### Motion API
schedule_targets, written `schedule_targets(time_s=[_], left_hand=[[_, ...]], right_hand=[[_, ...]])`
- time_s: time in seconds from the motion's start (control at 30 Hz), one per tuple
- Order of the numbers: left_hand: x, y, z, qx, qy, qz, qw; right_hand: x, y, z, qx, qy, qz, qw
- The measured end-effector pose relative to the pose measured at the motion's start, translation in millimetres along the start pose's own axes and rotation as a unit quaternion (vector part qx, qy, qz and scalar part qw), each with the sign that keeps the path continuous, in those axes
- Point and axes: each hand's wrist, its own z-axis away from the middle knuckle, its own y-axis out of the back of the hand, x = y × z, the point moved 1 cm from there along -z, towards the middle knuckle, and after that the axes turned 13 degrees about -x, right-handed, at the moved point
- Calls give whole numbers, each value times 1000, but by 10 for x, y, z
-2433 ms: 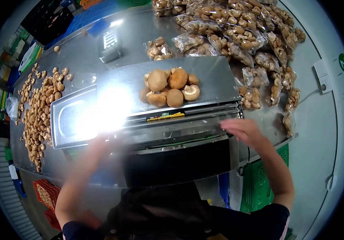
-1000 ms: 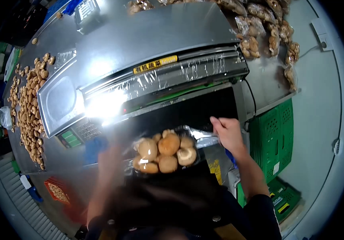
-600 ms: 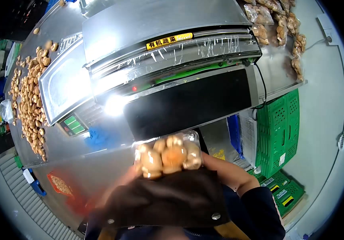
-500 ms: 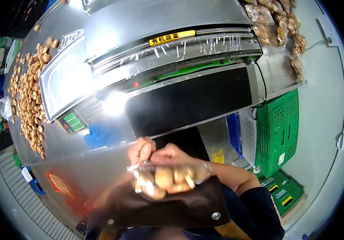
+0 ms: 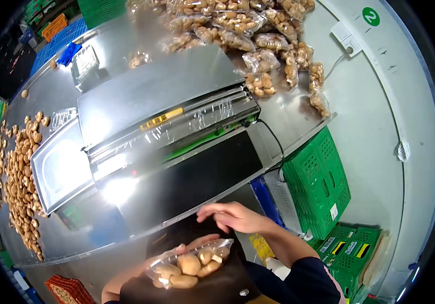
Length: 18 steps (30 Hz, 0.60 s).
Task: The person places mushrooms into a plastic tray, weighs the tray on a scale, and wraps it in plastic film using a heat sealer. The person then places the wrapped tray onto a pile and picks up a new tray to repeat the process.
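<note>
A clear plastic bag of mushrooms (image 5: 188, 264) is tilted in front of my body, near the dark apron. My left hand (image 5: 179, 249) is behind its upper edge and holds it; most of the fingers are hidden by the bag. Above and to the right, my right hand (image 5: 235, 217) is empty, its fingers apart and stretched leftward near the front edge of the worktable. Beyond the hands stands a wrapping machine (image 5: 161, 83) with film rollers and a black plate (image 5: 217, 164).
Loose mushrooms (image 5: 22, 167) are heaped on the left beside a metal tray (image 5: 58, 164). Several bagged mushrooms (image 5: 237, 23) lie at the back. Green crates (image 5: 318, 182) stand at right by the wall. A red basket (image 5: 68, 289) sits at lower left.
My hands were together at the bag's top; now the right hand has come away and opened, while the left keeps the bag. The view has swung toward the right and back.
</note>
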Motion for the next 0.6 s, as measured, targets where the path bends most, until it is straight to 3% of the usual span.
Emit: schedule_targets(time_s=[0.03, 0.07, 0.13, 0.17, 0.2, 0.27, 0.33, 0.37, 0.4, 0.43, 0.47, 0.53, 0.6], left_hand=[[4, -35, -62, 5, 21, 34, 999], [10, -60, -139, 17, 38, 62, 997], [1, -91, -299, 64, 55, 97, 992], [22, -91, -359, 92, 63, 113, 987], [42, -89, -397, 121, 68, 124, 983], [93, -59, -437, 176, 73, 142, 971], [117, 14, -446, 205, 57, 153, 965], [-218, 289, -448, 142, 35, 153, 977], [-115, 301, -449, 149, 1, 177, 973], [-93, 345, -433, 155, -4, 178, 972], [-71, 391, -410, 164, -12, 178, 970], [-29, 443, -367, 197, -21, 178, 964], [-33, 483, -307, 221, -27, 184, 957]], right_hand=[[-76, 18, 133, -60, 42, -12, 997], [-198, -39, 193, -89, 9, 29, 996], [-11, -80, 115, -95, -6, 219, 971], [173, -106, 104, 13, -6, 110, 994], [183, -65, 133, 55, -91, 40, 994], [285, 129, 280, 114, -115, -36, 986], [358, 506, 560, 243, -136, 7, 960], [305, 757, 731, 314, -139, 57, 938], [230, 1046, 923, 379, -143, 105, 908], [204, 1347, 1127, 415, -15, 176, 893], [129, 1638, 1166, 525, 63, 24, 848], [-291, 2007, 1161, 571, 326, -217, 722], [-363, 2269, 1149, 458, 363, -261, 768]])
